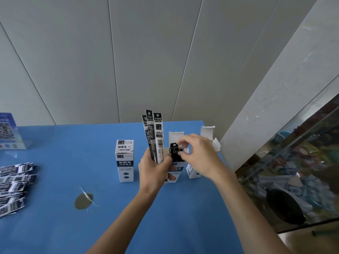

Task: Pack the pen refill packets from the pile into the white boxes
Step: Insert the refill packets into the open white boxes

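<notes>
Left hand (153, 167) grips slim glossy packets (153, 138); right fingers (180, 143) pinch one into open box (174, 173).

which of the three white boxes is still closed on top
The left box, standing alone to the left of both hands, has its top flap shut. The middle box and the right box have flaps standing open.
</notes>
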The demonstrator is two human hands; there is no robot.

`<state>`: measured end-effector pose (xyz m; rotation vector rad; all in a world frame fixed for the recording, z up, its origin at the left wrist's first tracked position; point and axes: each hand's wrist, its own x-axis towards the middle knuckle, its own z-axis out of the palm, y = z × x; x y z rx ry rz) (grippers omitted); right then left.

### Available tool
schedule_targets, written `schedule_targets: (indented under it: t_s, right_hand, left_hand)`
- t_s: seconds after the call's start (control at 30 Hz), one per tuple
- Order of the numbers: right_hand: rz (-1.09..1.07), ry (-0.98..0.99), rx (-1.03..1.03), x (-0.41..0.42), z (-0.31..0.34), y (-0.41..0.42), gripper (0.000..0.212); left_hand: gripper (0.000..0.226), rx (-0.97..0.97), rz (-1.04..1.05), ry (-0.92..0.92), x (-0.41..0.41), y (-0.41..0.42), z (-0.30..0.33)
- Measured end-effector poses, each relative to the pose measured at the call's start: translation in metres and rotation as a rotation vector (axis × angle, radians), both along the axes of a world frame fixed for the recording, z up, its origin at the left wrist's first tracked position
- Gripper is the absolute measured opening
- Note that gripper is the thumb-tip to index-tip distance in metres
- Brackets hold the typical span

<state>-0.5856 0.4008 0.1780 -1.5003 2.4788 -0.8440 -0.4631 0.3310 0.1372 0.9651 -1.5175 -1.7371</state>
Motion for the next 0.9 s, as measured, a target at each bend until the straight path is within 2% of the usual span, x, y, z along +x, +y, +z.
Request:
schedule_targets:
  t_s: [0.07,0.13,0.23,0.3,0.4,0.57,0.8,0.9]
  right_hand:
    - [0.017,0.001,0.008,0.001,0.002,0.0,0.033]
    - [0.043,0.027,-0.009,0.002,0.003,0.001,0.021]
    - [0.037,0.137,0.073,0.001,0.004,0.003,0.001]
    - [0.014,0.198,0.089,0.0,0.005,0.004,0.002]
    - [-0.026,0.205,-0.012,0.003,0.005,0.004,0.002]
    - [-0.007,0.131,0.187,0.002,-0.004,-0.001,0.022]
    - [-0.047,0.167,0.059,0.001,0.0,-0.004,0.023]
    - [-0.027,0.179,0.099,-0.001,-0.005,-0.006,0.017]
  left_hand:
    - [0.01,0.003,0.0,0.005,-0.001,0.0,0.0]
    - [0.01,-0.004,-0.001,-0.003,-0.002,0.0,-0.001]
    - [0.01,-0.015,0.01,-0.013,-0.003,0.0,-0.002]
    - [0.01,-0.02,0.014,-0.01,-0.003,0.001,-0.002]
    - [0.01,-0.02,0.019,-0.003,-0.004,0.001,-0.003]
    - [0.011,-0.026,0.009,0.003,-0.007,0.0,-0.007]
    - [0.013,0.001,0.007,0.014,-0.01,0.0,-0.007]
    - [0.011,-0.004,0.006,0.021,-0.01,0.001,-0.007]
